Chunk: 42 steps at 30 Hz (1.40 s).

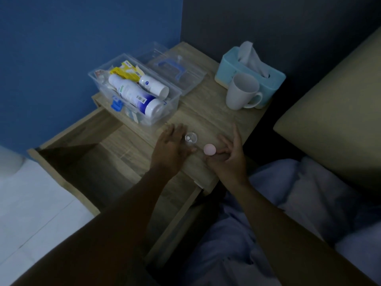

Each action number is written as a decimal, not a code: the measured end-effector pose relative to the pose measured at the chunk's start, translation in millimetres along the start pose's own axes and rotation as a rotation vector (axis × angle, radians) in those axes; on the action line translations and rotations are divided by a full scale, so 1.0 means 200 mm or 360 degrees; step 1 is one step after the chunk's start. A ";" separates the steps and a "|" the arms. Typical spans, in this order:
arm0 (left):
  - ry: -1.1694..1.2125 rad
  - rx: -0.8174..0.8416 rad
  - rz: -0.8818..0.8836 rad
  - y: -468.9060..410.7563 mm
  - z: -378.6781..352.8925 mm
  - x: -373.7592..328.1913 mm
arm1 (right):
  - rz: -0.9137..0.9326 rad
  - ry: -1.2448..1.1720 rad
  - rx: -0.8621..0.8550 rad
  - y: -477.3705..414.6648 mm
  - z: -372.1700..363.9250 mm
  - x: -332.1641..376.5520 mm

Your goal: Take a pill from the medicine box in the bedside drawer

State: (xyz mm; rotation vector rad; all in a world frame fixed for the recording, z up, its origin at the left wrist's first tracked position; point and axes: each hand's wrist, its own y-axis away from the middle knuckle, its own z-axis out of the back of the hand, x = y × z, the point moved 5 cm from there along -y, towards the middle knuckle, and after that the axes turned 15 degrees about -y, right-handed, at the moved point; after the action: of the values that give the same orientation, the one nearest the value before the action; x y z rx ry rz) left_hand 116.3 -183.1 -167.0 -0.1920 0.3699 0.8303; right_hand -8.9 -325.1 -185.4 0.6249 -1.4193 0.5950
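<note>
We look down in dim light on a pale wood-grain bedside table (pixel 208 112); its drawer (pixel 90 153) stands pulled out to the left; on the tabletop sits the clear plastic medicine box (pixel 134 93), lid off, holding 2 white bottles and some yellow packets; its clear lid with a blue handle (pixel 175 69) lies just behind it; near the front edge stands a small clear round container (pixel 191 138) with 2 white pills (pixel 189 138) visible inside; our left hand (pixel 171 147) rests beside and against this container, fingers spread and loose, gripping nothing that we can see; just right of it lies a pink round cap (pixel 209 149); our right hand (pixel 231 155) touches the cap with thumb and fingertips, the other fingers splayed upward, and we cannot tell whether it truly pinches it; farther back stand a white ceramic mug (pixel 241 91) and a light blue tissue box (pixel 251 69), touching each other.
</note>
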 end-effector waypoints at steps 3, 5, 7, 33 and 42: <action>-0.0066 0.0098 -0.0032 0.06 0.01 0.05 | 0.0021 0.0029 -0.0063 0.01 0.01 0.02; -0.0178 0.0137 -0.0081 0.12 0.01 0.08 | 0.0011 0.0063 -0.0138 0.02 0.02 0.02; -0.0273 0.0154 -0.0081 0.19 0.01 0.09 | -0.0005 0.0090 -0.0167 0.02 0.02 0.03; -0.0737 0.0524 0.0001 0.19 0.00 0.02 | 0.0239 0.1525 0.0129 -0.89 0.15 0.45; -0.0681 0.0590 0.0051 0.18 0.01 0.00 | 0.0497 0.1257 0.0301 -0.68 0.08 0.57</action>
State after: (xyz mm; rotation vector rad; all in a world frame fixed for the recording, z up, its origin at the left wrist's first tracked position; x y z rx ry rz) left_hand 89.2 -158.3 -166.5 0.3341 0.1183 0.7959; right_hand 82.6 -432.3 -77.0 0.2524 -0.7148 1.0900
